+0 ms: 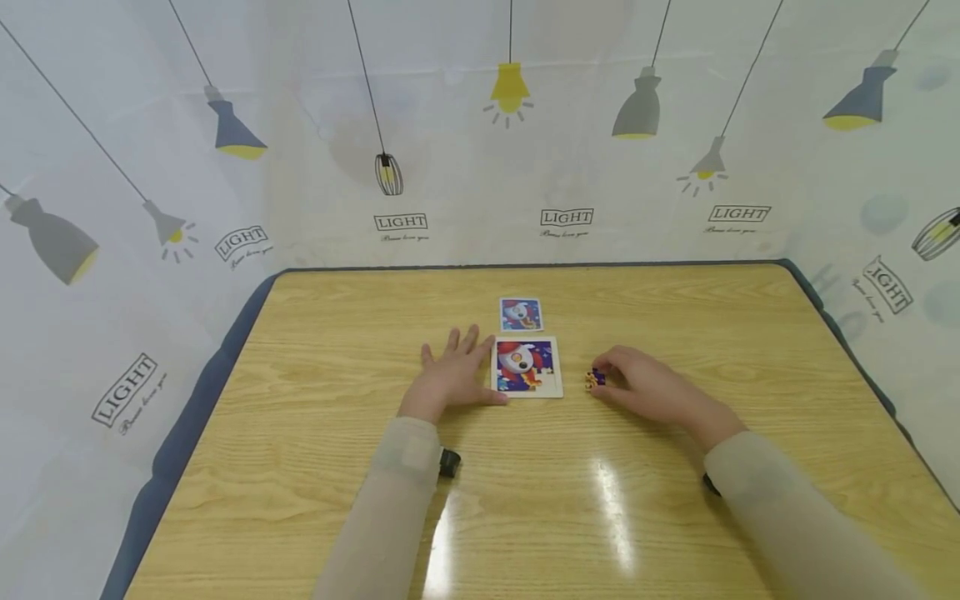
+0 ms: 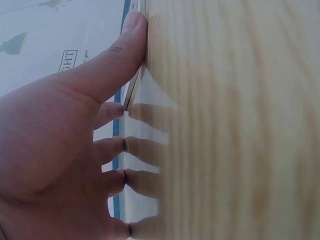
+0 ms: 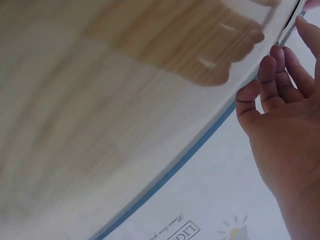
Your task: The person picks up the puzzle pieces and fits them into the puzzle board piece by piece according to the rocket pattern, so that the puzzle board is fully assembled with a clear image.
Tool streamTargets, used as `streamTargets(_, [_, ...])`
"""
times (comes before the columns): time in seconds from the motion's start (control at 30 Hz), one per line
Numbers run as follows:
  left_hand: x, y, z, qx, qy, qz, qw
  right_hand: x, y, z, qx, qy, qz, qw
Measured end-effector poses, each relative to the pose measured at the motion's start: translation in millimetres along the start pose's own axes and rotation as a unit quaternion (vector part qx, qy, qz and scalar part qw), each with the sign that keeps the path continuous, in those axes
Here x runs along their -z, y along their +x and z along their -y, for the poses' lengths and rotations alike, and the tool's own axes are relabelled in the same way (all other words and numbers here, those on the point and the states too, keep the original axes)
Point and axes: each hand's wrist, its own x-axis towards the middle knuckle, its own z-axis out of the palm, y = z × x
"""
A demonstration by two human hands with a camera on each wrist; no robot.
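A square jigsaw puzzle in a pale frame lies flat on the table, showing a white and red cartoon figure on purple. Its lower right part is bare and pale. My left hand rests at the puzzle's left side with fingers spread, the thumb along the near left corner; the left wrist view shows those straight fingers touching the tabletop. To the right of the puzzle, my right hand pinches a small purple and orange puzzle piece between thumb and fingers. That piece does not show in the right wrist view.
Just beyond the puzzle lies a smaller picture card with the same figure. The wooden table has a dark blue edge and bright reflections near me. A white curtain printed with lamps hangs around the back and sides.
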Motion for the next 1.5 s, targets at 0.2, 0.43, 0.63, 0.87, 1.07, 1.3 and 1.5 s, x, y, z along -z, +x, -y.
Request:
streamTargets(0.2, [0.7, -0.9, 0.5, 0.001, -0.003, -0.001, 1.0, -7.1, 12.2, 11.9, -0.003, 0.014, 0.01, 1.0])
streamTargets(0.43, [0.1, -0.8, 0.9, -0.001, -0.004, -0.002, 1.0, -12.9, 29.4, 31.1, 0.004, 0.01, 0.02, 1.0])
streamTargets(0.63, [-0.7, 0.4, 1.3, 0.001, -0.004, 0.0, 1.0, -16.5, 38.7, 45.5, 0.018, 0.005, 0.021, 1.0])
streamTargets(0.87, [-0.5, 0.9, 0.9, 0.001, 0.002, -0.001, 1.0, -22.8, 43.0, 47.3, 0.032, -0.012, 0.031, 0.999])
streamTargets(1.07, [-0.4, 1.0, 1.2, 0.002, 0.002, 0.001, 1.0, -24.5, 43.5, 48.9, 0.039, -0.017, 0.037, 0.998])
streamTargets(1.3, [1.1, -0.5, 0.1, 0.001, 0.003, 0.001, 1.0, -23.1, 42.7, 49.5, 0.033, -0.015, 0.036, 0.999])
streamTargets(1.5, [1.6, -2.0, -0.6, 0.001, 0.002, 0.003, 1.0, -24.6, 43.1, 47.8, 0.03, -0.008, 0.036, 0.999])
